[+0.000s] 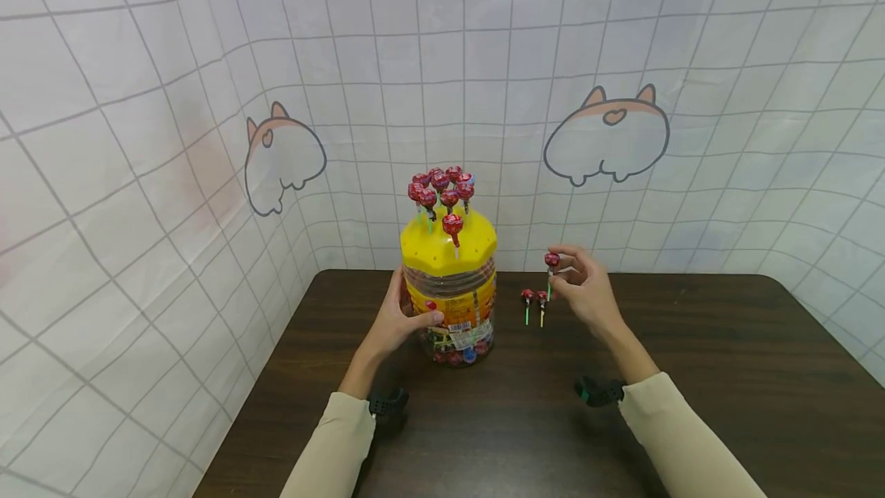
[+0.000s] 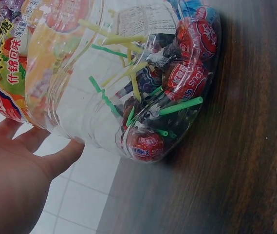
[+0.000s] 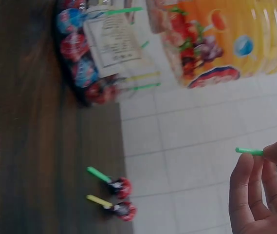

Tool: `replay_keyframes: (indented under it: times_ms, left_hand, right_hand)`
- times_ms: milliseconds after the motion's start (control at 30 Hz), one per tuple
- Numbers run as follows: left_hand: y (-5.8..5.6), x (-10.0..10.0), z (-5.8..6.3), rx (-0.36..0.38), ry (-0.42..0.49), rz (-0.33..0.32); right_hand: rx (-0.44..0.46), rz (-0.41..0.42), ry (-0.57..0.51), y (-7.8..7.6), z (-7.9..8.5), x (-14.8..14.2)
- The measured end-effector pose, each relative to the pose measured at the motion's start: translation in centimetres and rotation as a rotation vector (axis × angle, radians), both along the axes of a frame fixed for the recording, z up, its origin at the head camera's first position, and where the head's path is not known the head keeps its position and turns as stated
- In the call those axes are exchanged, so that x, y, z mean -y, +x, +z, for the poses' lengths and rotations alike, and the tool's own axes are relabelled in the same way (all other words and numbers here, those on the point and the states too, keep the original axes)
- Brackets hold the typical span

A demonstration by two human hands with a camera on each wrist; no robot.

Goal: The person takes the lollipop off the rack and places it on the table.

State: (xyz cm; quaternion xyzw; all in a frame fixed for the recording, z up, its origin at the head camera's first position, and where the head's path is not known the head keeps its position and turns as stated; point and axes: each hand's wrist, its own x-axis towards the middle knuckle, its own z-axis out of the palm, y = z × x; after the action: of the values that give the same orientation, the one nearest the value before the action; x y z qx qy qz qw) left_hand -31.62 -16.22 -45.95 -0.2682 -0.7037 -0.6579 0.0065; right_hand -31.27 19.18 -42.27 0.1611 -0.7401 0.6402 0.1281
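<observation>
A: What is each hand doing?

B: The left hand [image 1: 399,321] curls round the side of a large clear plastic jar with an orange and yellow label [image 1: 462,306], its thumb across the front. The right hand [image 1: 588,287] has its grip together, thumb and fingertips pinching a lollipop with a red wrapped head and green stick [image 1: 551,259], head up, to the right of the jar and apart from it.

A: And around them?

B: The jar stands upright on a dark brown wood-grain table [image 1: 747,344]. On its domed yellow plastic lid [image 1: 429,250] stands a cluster of red-wrapped lollipops [image 1: 449,198], heads up. More wrapped lollipops [image 2: 187,80] lie inside, at the bottom. Between jar and right hand, two lollipops lie side by side on the table: a green-sticked one [image 1: 528,295] and a yellow-sticked one [image 1: 542,298].
</observation>
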Motion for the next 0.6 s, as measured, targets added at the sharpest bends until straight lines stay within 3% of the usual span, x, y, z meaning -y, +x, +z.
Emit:
replay_keyframes:
  times_ms: [600]
  left_hand:
    - [0.1,0.1,0.0,-0.006,0.009,-0.015]
  right_hand:
    - [0.149,-0.064,-0.079,0.0,-4.1,-0.4]
